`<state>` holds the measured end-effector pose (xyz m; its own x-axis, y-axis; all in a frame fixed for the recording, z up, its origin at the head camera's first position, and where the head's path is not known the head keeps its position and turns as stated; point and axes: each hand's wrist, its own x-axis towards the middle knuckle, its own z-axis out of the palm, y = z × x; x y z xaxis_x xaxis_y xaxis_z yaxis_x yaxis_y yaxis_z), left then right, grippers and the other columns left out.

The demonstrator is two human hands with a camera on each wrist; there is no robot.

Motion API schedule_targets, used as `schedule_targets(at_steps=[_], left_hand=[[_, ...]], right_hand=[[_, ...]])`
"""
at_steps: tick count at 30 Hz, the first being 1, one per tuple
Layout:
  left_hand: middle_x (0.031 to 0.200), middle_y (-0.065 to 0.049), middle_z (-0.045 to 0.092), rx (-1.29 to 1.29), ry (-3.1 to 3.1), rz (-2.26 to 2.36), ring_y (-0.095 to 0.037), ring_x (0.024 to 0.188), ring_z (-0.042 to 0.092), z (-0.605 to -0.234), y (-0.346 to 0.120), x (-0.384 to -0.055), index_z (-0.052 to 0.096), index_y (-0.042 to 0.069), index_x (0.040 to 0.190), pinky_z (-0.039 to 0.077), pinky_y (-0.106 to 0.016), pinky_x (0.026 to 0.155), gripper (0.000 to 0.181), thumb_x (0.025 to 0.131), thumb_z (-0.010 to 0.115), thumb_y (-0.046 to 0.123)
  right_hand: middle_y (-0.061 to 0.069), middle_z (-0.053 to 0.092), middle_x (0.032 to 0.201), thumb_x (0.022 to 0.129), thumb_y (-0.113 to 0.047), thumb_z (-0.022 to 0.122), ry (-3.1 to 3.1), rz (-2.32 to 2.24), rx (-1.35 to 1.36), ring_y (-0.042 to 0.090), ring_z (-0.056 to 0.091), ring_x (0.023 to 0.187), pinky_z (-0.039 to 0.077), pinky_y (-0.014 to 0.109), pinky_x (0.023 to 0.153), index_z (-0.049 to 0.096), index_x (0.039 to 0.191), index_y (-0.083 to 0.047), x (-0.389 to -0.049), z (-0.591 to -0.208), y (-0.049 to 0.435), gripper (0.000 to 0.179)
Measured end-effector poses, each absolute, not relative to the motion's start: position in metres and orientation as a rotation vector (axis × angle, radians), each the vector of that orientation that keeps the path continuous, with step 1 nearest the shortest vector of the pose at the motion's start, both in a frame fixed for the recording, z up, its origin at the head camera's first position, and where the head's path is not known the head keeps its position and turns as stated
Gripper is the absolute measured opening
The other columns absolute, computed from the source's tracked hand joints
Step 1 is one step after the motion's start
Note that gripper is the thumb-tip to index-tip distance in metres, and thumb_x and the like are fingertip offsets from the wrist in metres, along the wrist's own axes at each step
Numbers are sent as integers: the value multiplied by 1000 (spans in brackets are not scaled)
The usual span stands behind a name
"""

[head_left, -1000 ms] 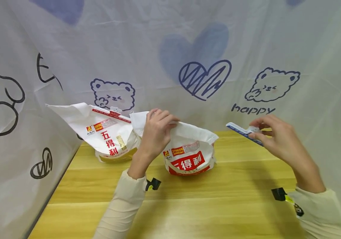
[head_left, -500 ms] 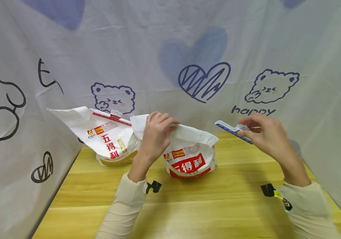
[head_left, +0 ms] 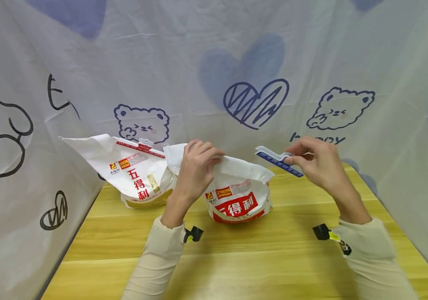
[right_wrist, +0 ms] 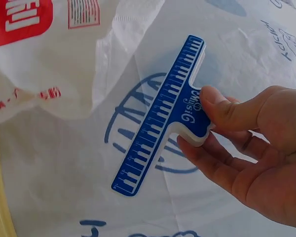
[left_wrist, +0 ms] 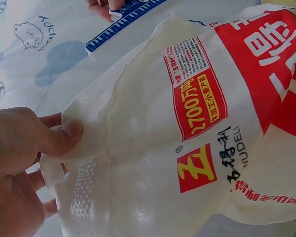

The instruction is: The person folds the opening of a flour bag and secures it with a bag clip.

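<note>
A white flour bag (head_left: pixel 236 187) with a red label stands on the table, its top edge folded over. My left hand (head_left: pixel 197 168) pinches the left part of that folded top; in the left wrist view the thumb (left_wrist: pixel 64 138) lies on the near face. My right hand (head_left: pixel 320 164) pinches the handle of a long blue-and-white clip (head_left: pixel 279 161) printed with piano keys. In the head view the clip's jaws stand parted, just right of the bag and apart from it. The right wrist view shows the clip (right_wrist: pixel 160 118) with the word "Music".
Left of it stands a second flour bag (head_left: pixel 139 179), its top folded and held by a red clip (head_left: pixel 140 148). Both bags sit on a wooden table (head_left: pixel 244 258). A patterned white cloth (head_left: pixel 184 54) hangs behind and at the sides.
My right hand has moved left with the blue clip, closer to the bag. The clip's jaws have parted. My left hand keeps its hold on the bag's top.
</note>
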<state>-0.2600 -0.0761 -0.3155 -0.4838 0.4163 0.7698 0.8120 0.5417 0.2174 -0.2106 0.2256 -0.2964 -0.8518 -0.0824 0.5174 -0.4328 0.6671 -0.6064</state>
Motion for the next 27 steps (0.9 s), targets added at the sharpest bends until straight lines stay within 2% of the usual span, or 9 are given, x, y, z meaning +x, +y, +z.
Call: schedule_targets(at_steps=[4, 8, 11, 18, 27], left_hand=[[93, -5, 73, -986, -2111, -791, -25, 93, 62, -315, -78, -260, 76, 5, 98, 38, -52, 110, 16, 87, 75, -7], [93, -6, 74, -985, -2107, -826, -24, 93, 63, -313, -79, -259, 75, 6, 97, 36, -48, 111, 17, 86, 76, -8], [92, -6, 74, -986, -2107, -842, -24, 91, 62, -312, -80, -259, 75, 5, 96, 36, -47, 111, 17, 86, 76, -8], [91, -7, 73, -987, -2120, -857, -23, 91, 61, -313, -79, -259, 75, 5, 96, 38, -44, 109, 15, 87, 75, -7], [90, -6, 71, -986, -2091, -879, -23, 91, 62, -311, -78, -261, 76, 4, 94, 44, -42, 100, 14, 85, 78, -6]], right_hand=[[11, 71, 93, 89, 2, 77, -2439, 1057, 423, 24, 64, 82, 50, 11, 74, 69, 94, -3, -217, -296, 215, 11], [12, 70, 94, 91, 3, 74, -2438, 1063, 453, 26, 66, 86, 58, 32, 81, 67, 95, -2, -221, -294, 207, 9], [12, 70, 94, 91, 5, 74, -2432, 1087, 475, 27, 68, 88, 59, 45, 84, 67, 94, -1, -225, -294, 202, 9], [12, 71, 94, 89, 10, 73, -2424, 1141, 562, 28, 69, 90, 60, 45, 85, 69, 93, -1, -234, -296, 193, 12], [10, 69, 95, 90, 8, 72, -2478, 1149, 631, 28, 68, 91, 60, 47, 85, 70, 93, -3, -241, -298, 180, 12]])
